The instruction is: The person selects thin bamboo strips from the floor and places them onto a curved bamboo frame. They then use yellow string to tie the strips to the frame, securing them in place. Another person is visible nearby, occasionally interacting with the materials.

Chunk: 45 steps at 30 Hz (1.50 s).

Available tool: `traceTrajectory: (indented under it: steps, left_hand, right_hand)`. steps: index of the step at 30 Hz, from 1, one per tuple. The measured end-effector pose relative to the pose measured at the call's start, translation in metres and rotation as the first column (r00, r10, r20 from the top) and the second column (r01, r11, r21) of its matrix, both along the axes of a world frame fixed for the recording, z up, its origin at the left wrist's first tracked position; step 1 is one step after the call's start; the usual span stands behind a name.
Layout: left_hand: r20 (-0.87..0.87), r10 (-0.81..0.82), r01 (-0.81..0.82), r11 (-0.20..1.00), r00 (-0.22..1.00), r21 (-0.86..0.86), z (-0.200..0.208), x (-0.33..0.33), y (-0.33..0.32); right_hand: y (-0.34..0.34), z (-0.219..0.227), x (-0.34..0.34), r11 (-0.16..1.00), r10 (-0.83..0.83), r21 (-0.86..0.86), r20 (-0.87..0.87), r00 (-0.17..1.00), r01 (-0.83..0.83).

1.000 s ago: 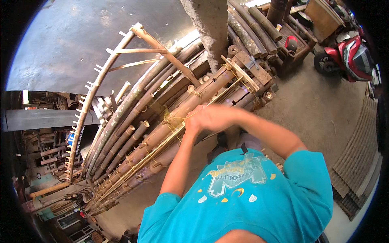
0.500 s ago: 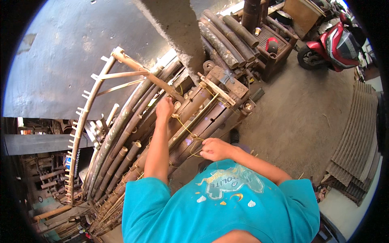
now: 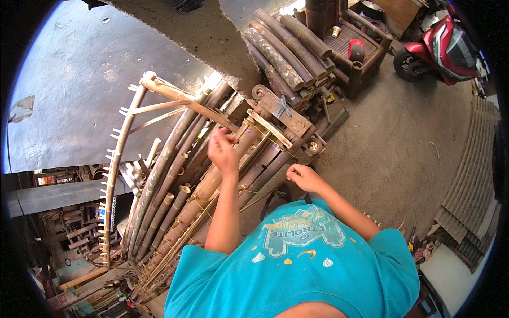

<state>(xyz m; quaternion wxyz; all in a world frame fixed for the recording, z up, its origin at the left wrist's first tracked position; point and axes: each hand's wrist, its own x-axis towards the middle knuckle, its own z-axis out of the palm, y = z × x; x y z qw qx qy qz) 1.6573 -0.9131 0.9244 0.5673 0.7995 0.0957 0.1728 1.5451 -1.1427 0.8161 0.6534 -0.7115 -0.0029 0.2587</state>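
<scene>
- Grey wall [image 3: 106,79] rises at the far left; brown floor [image 3: 392,138] spreads to the right, a red motorbike [image 3: 448,53] at its far end.
- Tied bamboo [image 3: 204,191] slants from near left to far middle, just in front of the person, its far end by a pale crossbar [image 3: 271,129] and a wooden block [image 3: 291,117].
- Left hand [image 3: 222,152] is raised over the bamboo, forearm reaching nearly straight away from the body, fingers bent to the right; whether they grasp anything, I cannot tell.
- Right hand [image 3: 304,177] sits nearer the body, right of the bamboo, forearm angled inward, fingers curled together; whether they grip anything cannot be told either.
- Yellow cord [image 3: 199,199] binds the bamboo, left of both hands.
</scene>
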Motion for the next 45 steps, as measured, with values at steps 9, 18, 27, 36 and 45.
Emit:
traceTrajectory:
  steps: [9,18,27,36,45]
  left_hand:
    - [0.015,0.172,-0.161,0.949,0.985,-0.271,-0.019,0.000,-0.036]
    - [-0.431,-0.091,0.319,0.809,0.898,0.494,-0.035,-0.023,-0.050]
    - [-0.140,-0.104,0.154,0.896,0.985,0.416,-0.085,-0.022,-0.047]
    - [-0.197,-0.051,0.125,0.914,0.979,0.386,-0.089,-0.024,-0.045]
    - [-0.107,-0.078,0.075,0.997,0.991,-0.028,0.017,0.061,-0.045]
  right_hand:
    - [-0.017,-0.008,0.020,0.994,0.008,0.110,-0.036,0.999,-0.004]
    - [0.002,0.081,0.025,0.237,-0.389,0.391,-0.801,0.456,0.889]
    - [0.124,0.153,0.154,0.585,0.809,-0.496,0.304,0.502,-0.642]
    - [0.065,0.177,0.181,0.781,0.536,-0.036,0.552,0.639,-0.624]
    - [-0.009,0.075,0.054,0.825,0.561,-0.367,0.443,0.699,-0.430]
